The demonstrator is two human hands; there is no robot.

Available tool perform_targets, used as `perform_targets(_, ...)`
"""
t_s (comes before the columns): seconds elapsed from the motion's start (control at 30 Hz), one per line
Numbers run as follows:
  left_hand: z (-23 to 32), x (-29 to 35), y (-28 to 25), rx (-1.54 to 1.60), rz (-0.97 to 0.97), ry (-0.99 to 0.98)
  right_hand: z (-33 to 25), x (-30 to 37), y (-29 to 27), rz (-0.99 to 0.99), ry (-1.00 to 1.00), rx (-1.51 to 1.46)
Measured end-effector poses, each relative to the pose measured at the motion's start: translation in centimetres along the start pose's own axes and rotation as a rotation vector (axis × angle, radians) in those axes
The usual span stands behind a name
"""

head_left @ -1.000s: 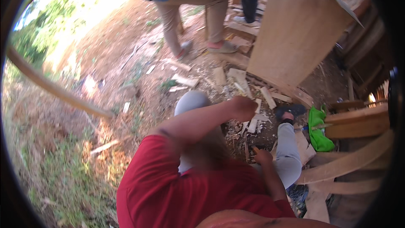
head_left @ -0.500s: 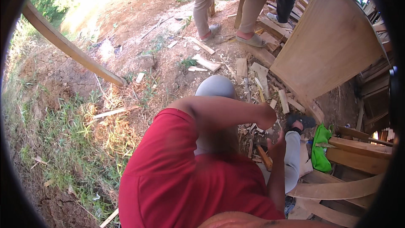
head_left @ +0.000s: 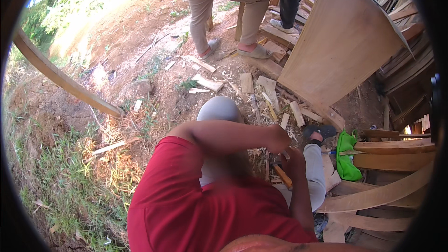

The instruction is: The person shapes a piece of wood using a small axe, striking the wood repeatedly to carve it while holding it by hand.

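Note:
My left hand [head_left: 279, 140] is closed, its arm bent across my raised grey-trousered knee. Just below it, my right hand [head_left: 293, 160] has its fingers curled, almost touching the left. A small pale thing [head_left: 285, 154] shows between the two hands, too little of it visible to name. Beside my right wrist is an orange-brown wooden bar [head_left: 283, 177], perhaps a tool handle; its lower end is hidden behind my forearm. My right leg [head_left: 317, 172] is bent, with a dark sandal [head_left: 322, 133] on the foot.
A large wooden panel [head_left: 343, 42] leans at upper right. Curved planks [head_left: 382, 196] and a green cloth [head_left: 346, 156] lie to the right. Wood offcuts [head_left: 207, 82] litter the ground ahead, where a person in beige trousers [head_left: 247, 7] stands. A curved beam [head_left: 70, 81] rises at left.
The view has swung, so the surroundings sit further left and slightly lower. My hands have come closer together, the left lowering toward the right.

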State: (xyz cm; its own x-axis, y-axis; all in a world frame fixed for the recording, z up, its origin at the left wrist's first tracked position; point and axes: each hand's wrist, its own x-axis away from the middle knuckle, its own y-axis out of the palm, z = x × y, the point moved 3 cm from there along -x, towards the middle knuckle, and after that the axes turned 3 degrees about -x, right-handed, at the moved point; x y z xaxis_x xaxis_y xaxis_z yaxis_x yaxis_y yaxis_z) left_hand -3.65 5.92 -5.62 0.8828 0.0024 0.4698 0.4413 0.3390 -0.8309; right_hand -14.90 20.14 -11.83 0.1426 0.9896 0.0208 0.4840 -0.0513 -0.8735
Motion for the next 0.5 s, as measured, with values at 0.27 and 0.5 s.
perform_targets(0.27, -4.8, 4.1, -4.0, 0.257, 0.413, -0.302, 9.5, 3.4, 1.6, 0.088, 0.412, -0.271)
perform_targets(0.5, -10.2, 18.4, 0.3, 0.305, 0.752, -0.798, 16.7, 6.5, 7.9, 0.065, 0.749, -1.115)
